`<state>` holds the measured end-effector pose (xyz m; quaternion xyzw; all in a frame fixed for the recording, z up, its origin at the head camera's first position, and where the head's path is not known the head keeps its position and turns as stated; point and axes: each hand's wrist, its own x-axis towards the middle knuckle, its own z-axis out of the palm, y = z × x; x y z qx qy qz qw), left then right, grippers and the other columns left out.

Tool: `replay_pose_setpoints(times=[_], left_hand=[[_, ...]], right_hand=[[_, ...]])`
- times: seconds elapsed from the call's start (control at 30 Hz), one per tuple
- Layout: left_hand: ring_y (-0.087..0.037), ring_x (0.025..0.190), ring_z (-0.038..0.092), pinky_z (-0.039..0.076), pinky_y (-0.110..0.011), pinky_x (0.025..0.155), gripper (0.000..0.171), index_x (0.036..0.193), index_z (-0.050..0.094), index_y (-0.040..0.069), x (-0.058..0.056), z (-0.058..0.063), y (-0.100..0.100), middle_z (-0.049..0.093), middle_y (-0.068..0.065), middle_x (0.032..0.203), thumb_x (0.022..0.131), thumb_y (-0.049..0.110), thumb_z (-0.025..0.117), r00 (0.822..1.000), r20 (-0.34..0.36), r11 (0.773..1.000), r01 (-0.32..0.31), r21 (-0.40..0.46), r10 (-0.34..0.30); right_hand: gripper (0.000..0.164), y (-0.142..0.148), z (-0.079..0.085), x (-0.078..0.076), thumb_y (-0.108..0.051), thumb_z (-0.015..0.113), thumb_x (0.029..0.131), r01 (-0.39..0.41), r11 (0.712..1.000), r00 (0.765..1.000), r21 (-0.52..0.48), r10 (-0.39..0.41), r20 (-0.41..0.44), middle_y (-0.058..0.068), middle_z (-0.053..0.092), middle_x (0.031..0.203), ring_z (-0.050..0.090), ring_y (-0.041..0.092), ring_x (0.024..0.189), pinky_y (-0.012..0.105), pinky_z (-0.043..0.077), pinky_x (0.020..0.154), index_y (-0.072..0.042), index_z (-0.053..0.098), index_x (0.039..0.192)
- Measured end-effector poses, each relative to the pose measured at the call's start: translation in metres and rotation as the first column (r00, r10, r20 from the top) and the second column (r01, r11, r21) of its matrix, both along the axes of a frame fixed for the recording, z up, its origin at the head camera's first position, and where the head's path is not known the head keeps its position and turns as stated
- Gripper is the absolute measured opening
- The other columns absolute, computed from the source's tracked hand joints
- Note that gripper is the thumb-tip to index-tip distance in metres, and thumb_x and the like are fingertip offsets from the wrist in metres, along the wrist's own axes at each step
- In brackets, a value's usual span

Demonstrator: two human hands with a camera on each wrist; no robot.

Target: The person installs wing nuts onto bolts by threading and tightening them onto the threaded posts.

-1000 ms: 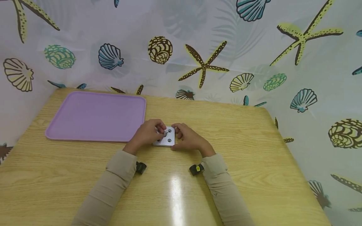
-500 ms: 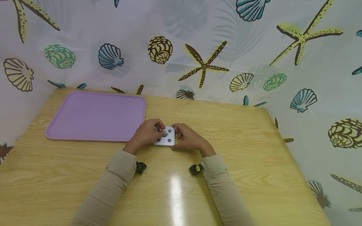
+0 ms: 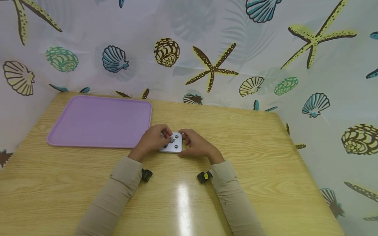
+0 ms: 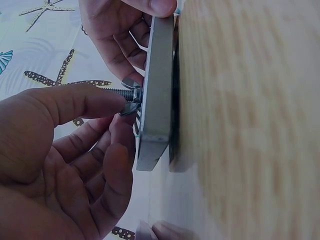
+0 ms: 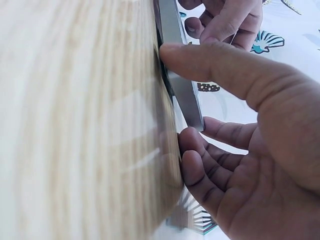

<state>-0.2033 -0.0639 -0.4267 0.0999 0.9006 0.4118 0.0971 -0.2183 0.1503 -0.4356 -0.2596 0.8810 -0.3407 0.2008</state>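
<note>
A square silver metal plate [image 3: 171, 150] with holes near its corners lies close over the table between the two hands. From its middle rises a threaded bolt [image 4: 116, 92] with a wing nut [image 4: 131, 108] on it, low against the plate in the left wrist view. My left hand [image 3: 153, 138] pinches the wing nut between thumb and forefinger, its other fingers curled beneath. My right hand [image 3: 197, 144] holds the plate by its right side, thumb [image 5: 182, 57] on the near edge and forefinger at the far corner. The plate's left part is hidden behind my left fingers.
A purple tray [image 3: 100, 123] lies at the back left of the wood-grain table [image 3: 236, 141], its right edge close to my left hand. A cloth [image 3: 133, 29] printed with shells and starfish hangs behind and around the table.
The left fingertips have shifted slightly at the wing nut, which now shows more from the head view. The right hand and the plate have stayed in place.
</note>
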Motion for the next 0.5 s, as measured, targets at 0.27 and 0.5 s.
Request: replay_pose_setpoints(times=[0.27,0.5], left_hand=[[-0.018,0.081,0.059,0.043,-0.027,0.07,0.013,0.098,0.067,0.009,-0.0017,-0.0022,-0.0028,0.067,-0.007,0.093,0.085,0.011,0.068,1.0,-0.018,1.0,-0.021,-0.004,0.021],[-0.019,0.083,0.061,0.045,-0.026,0.07,0.012,0.097,0.067,0.009,-0.0011,-0.0033,-0.0029,0.069,-0.008,0.094,0.086,0.012,0.067,0.999,-0.011,0.999,-0.043,0.007,0.043]], right_hand=[[0.084,-0.0013,0.0023,0.0002,-0.019,0.086,0.077,0.001,1.0,1.0,0.008,-0.001,-0.001,0.01,0.049,0.122,0.049,0.02,0.102,0.03,0.044,0.087,-0.002,0.04,0.146],[0.084,-0.0014,0.0011,0.0004,-0.019,0.086,0.077,0.011,1.0,1.0,0.008,-0.011,0.01,0.009,0.05,0.122,0.049,0.02,0.103,0.03,0.044,0.089,-0.003,0.04,0.146]])
